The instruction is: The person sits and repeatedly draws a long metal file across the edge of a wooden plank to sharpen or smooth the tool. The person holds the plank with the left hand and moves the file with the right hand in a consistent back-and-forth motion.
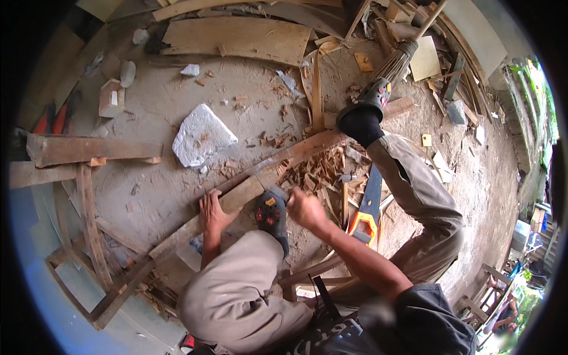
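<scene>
My left hand (214,214) grips a short pale wooden block (244,194) lying along a long wooden beam (195,228), its fingers over the far edge and the thumb on the near side. Close to the block's right end, my right hand (306,210) is closed in a fist above the floor. Something greyish shows at its knuckles, too small and hidden to name. Between the hands, my dark clog (271,216) rests beside the beam. My other clog (378,94) is by the beam's far end.
A handsaw (372,192) with an orange and black handle lies right of my right hand. Wood chips (322,168) are heaped beyond it. A white stone-like slab (203,136) lies beyond the beam. A broom (396,62) stands at far right, a wooden frame (89,219) at left.
</scene>
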`<move>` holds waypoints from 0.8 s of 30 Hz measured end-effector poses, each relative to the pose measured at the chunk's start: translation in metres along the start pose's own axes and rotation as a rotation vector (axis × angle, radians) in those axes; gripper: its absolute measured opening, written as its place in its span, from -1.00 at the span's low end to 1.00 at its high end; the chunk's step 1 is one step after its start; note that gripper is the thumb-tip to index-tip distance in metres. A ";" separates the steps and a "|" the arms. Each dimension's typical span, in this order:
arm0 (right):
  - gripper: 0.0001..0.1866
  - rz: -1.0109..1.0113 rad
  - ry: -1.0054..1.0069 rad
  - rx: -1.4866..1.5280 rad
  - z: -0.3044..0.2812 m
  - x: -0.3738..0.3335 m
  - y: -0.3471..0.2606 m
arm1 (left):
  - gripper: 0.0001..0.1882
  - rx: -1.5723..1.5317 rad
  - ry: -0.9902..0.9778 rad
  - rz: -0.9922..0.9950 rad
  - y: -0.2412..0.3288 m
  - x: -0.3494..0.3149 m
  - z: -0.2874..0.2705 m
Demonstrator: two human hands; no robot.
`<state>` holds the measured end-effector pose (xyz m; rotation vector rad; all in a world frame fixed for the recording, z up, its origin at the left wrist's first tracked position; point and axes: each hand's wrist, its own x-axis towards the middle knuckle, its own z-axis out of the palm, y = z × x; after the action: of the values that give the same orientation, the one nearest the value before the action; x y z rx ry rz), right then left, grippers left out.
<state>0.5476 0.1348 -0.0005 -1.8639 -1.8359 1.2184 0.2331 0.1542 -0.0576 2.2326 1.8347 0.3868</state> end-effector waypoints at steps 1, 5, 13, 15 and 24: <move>-0.70 -0.175 0.002 0.018 -0.009 0.006 -0.021 | -0.14 -0.017 0.034 0.020 -0.006 0.007 0.006; -0.56 0.281 -0.224 -0.267 -0.011 0.019 0.049 | -0.21 -0.003 -0.041 -0.033 -0.006 -0.004 0.000; -0.59 -0.202 0.052 0.073 -0.002 -0.006 -0.015 | -0.26 -0.063 0.044 0.169 -0.008 0.001 0.000; -0.52 0.018 0.006 0.001 0.011 0.009 0.054 | -0.25 -0.007 -0.047 -0.013 0.005 0.011 -0.006; -0.74 -0.617 0.172 0.024 -0.016 0.008 -0.019 | -0.25 0.030 -0.064 -0.061 -0.010 -0.006 -0.008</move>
<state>0.5438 0.1509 0.0194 -1.1910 -2.0540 0.8249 0.2196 0.1501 -0.0539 2.1759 1.8821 0.2749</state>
